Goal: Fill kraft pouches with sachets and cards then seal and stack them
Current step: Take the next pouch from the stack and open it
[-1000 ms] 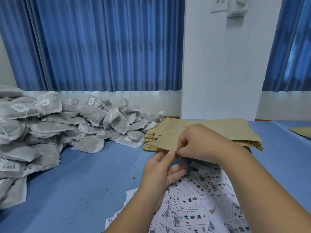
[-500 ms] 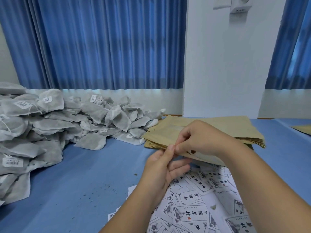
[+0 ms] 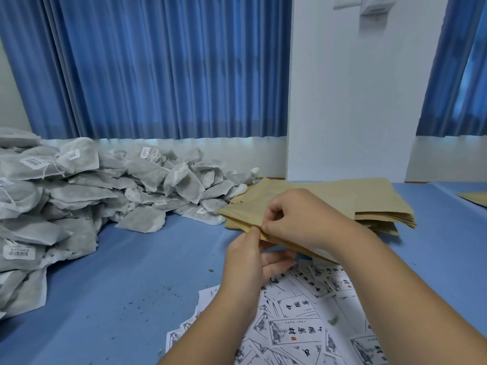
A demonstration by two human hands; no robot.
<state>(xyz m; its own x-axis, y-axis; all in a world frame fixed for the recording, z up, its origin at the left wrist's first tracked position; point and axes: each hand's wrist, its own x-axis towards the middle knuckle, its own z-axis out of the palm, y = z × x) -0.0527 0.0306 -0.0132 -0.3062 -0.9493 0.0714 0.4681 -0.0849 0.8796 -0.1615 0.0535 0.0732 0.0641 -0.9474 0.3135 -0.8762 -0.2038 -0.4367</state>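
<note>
A flat kraft pouch is lifted off the near edge of a stack of kraft pouches on the blue table. My right hand pinches its near edge from above. My left hand pinches the same edge from below, thumb on top. A heap of grey-white sachets with small labels fills the left side. Printed white cards lie scattered in front of me, partly hidden under my forearms.
The blue table has bare surface with small dark crumbs between the sachets and cards. Another kraft pouch pokes in at the right edge. Blue curtains and a white wall stand behind.
The pouch's near edge has come up off the stack and toward me between both hands. The view has tilted slightly down.
</note>
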